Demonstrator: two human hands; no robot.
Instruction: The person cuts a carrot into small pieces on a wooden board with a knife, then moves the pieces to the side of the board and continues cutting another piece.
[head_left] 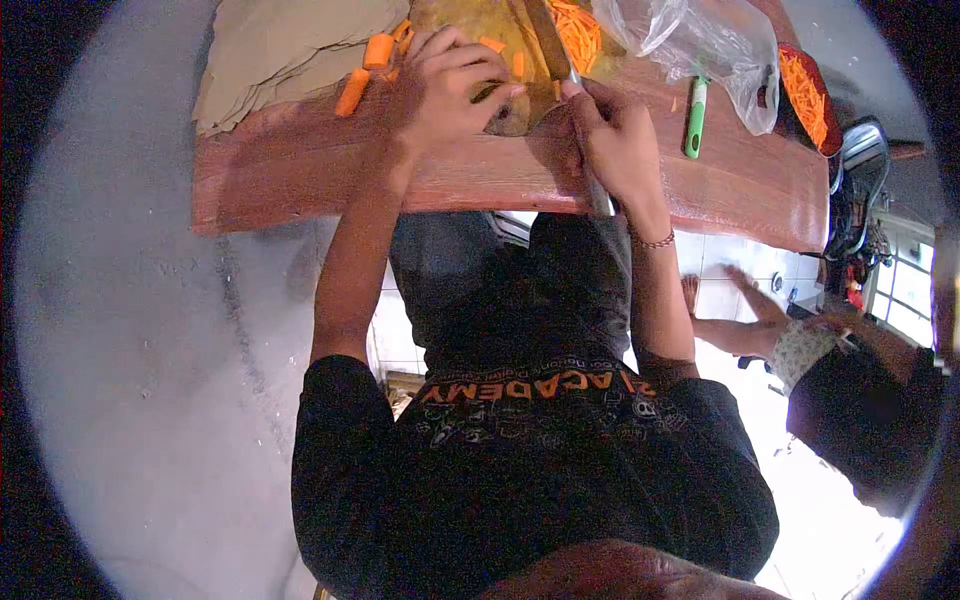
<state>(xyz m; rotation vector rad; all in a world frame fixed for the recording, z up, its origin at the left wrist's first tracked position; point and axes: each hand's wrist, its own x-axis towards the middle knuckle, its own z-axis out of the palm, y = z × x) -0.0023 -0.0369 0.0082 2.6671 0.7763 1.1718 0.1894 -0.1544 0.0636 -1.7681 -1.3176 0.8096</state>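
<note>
My right hand (615,140) grips a knife (546,42), its blade pointing away over the cutting board (447,14). My left hand (450,85) is over the near left part of the board, fingers bent and thumb apart, with a gap between them. Small cut carrot pieces (518,66) lie just beyond its fingertips. Left of this hand are thicker carrot chunks (378,51), one nearer the table edge. Carrot shreds (575,38) are piled to the right of the blade.
Tan layered sheets (290,60) cover the table's (480,185) left side. A green-handled tool (695,120) lies right of my right hand, near a clear plastic bag (690,40). A dark red container (832,140) holds carrot shreds at the right edge. Another person (850,400) is at lower right.
</note>
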